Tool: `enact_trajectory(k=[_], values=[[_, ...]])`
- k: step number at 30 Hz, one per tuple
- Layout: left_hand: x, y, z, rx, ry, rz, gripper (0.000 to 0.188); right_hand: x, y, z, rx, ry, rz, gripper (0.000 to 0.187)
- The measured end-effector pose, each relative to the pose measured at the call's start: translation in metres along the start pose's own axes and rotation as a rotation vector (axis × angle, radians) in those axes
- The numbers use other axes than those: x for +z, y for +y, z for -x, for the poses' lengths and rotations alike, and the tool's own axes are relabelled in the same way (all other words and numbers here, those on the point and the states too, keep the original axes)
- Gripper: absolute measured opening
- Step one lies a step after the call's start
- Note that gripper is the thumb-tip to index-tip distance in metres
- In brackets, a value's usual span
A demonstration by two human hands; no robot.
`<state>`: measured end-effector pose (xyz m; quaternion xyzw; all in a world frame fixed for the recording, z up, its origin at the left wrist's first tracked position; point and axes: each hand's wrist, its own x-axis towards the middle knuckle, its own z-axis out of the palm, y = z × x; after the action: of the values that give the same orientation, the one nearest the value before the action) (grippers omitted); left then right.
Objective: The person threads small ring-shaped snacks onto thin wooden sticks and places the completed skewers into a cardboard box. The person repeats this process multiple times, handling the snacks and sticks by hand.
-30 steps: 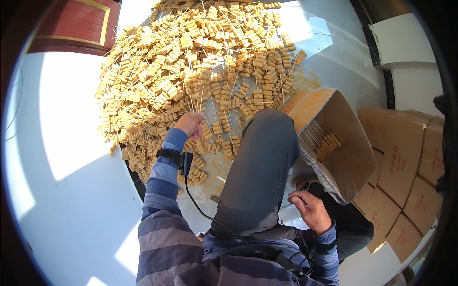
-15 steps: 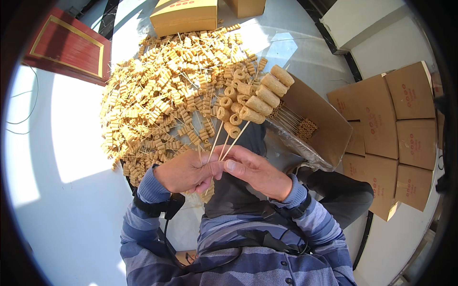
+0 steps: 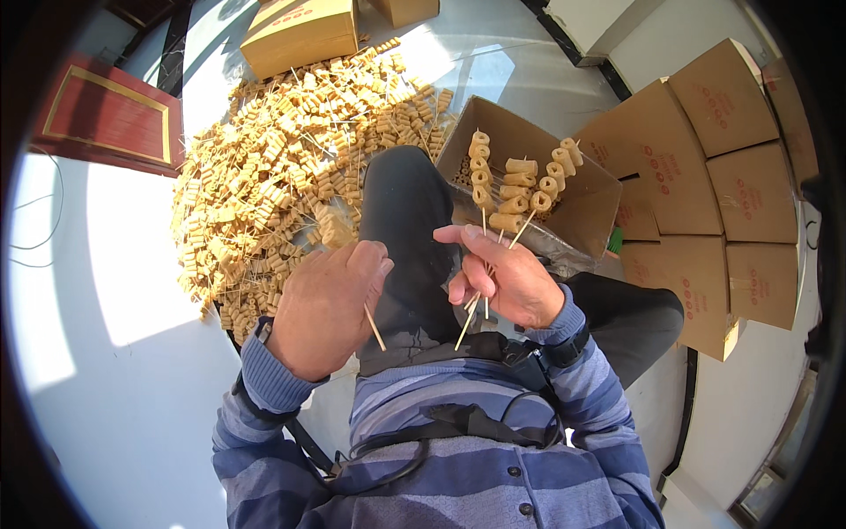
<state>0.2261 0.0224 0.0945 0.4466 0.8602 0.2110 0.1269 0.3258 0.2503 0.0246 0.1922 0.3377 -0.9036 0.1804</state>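
Note:
My left hand (image 3: 319,304) is closed round one skewer; the bare end of its stick (image 3: 376,329) sticks out below my fingers, and tube-shaped tan pieces (image 3: 335,227) show just beyond the knuckles. My right hand (image 3: 515,280) grips several skewers (image 3: 520,192) threaded with ridged, hollow tan tubes. Their sticks cross between my fingers and fan out toward an open cardboard box (image 3: 577,207), with the index finger stretched out to the left. The two hands are apart, on either side of my raised knee (image 3: 405,194).
A large heap of similar skewers (image 3: 273,176) covers the floor at left. More skewer ends (image 3: 462,173) show inside the open box. Stacked cartons (image 3: 679,194) stand at right, and another carton (image 3: 300,33) lies beyond the heap. A red panel (image 3: 106,115) leans at far left.
My hands have moved apart: the left went left and down with one skewer, the right went right with the others. The held skewers have spread out. The view has shifted slightly.

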Motion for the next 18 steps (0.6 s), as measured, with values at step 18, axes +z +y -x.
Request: enact_trajectory(k=[18], values=[[0.083,0.011,0.008,0.31,0.053,-0.046,0.041,0.006,0.042,-0.023,0.127,-0.048,-0.09,0.036]])
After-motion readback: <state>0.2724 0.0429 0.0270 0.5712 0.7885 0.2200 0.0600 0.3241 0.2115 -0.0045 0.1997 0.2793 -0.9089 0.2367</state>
